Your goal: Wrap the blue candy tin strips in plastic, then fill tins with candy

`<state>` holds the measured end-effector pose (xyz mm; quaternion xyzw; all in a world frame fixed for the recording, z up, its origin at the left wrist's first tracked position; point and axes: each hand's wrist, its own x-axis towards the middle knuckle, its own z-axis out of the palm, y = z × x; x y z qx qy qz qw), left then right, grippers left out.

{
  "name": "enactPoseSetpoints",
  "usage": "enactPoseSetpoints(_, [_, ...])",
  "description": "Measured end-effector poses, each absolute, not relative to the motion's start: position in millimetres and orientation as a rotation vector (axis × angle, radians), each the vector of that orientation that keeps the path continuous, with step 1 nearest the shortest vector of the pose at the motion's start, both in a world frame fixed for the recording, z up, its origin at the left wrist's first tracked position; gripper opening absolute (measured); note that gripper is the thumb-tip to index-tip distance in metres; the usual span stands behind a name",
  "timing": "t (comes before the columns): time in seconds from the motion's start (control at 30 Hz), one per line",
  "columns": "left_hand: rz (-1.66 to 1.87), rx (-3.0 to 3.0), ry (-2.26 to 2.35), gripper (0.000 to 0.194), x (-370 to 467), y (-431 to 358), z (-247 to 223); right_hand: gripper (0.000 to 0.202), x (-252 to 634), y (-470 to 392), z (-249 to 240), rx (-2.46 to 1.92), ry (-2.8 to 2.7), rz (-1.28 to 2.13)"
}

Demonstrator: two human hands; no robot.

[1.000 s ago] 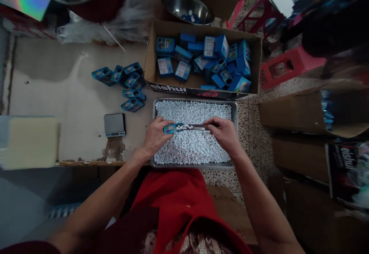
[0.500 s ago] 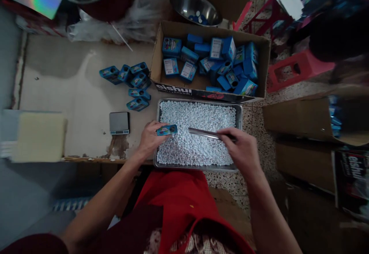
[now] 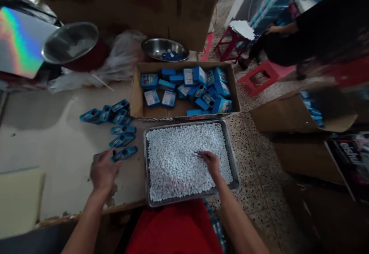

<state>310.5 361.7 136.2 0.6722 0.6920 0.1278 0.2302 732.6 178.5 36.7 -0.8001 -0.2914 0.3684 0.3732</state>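
At the near end of a group of small blue packs [image 3: 121,140] on the table, my left hand [image 3: 103,171] has its thumb and fingers around the left end of one blue pack [image 3: 126,153]. A dark edge shows beside that hand, perhaps the small scale, mostly hidden. My right hand [image 3: 211,163] is closed on a thin metal scoop [image 3: 197,154], mostly covered by the fingers, low over small white pieces [image 3: 178,169]. These fill a metal tray [image 3: 146,182].
Behind the tray stands a cardboard box [image 3: 184,114] of blue packs. Farther back are a steel bowl [image 3: 147,48] with blue and white bits, a larger bowl [image 3: 46,55] and plastic bags. A seated person [image 3: 288,42], stools and open cartons are at the right.
My left hand has moved from over the tray to the group on the table with the blue pack. The scoop has tilted and is more hidden. The view has shifted.
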Motion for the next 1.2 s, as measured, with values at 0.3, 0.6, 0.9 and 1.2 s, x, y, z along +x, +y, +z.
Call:
enactPoseSetpoints(0.3, [0.175, 2.108, 1.005, 0.034, 599, 502, 163, 0.017, 678, 224, 18, -1.860, -0.662, 1.132])
enactPoseSetpoints(0.6, [-0.059, 1.947, 0.823, 0.049, 679, 554, 109, 0.019, 694, 168, 48, -1.696, -0.403, 1.189])
enactPoseSetpoints(0.9, [0.612, 1.484, 1.116, 0.076, 519, 541, 196, 0.018, 710, 156, 120, -1.619, -0.317, 1.237])
enactPoseSetpoints(1.2, [0.491, 1.570, 1.058, 0.036, 437, 383, 176, 0.019, 731, 188, 225, -1.602, -0.433, 1.315])
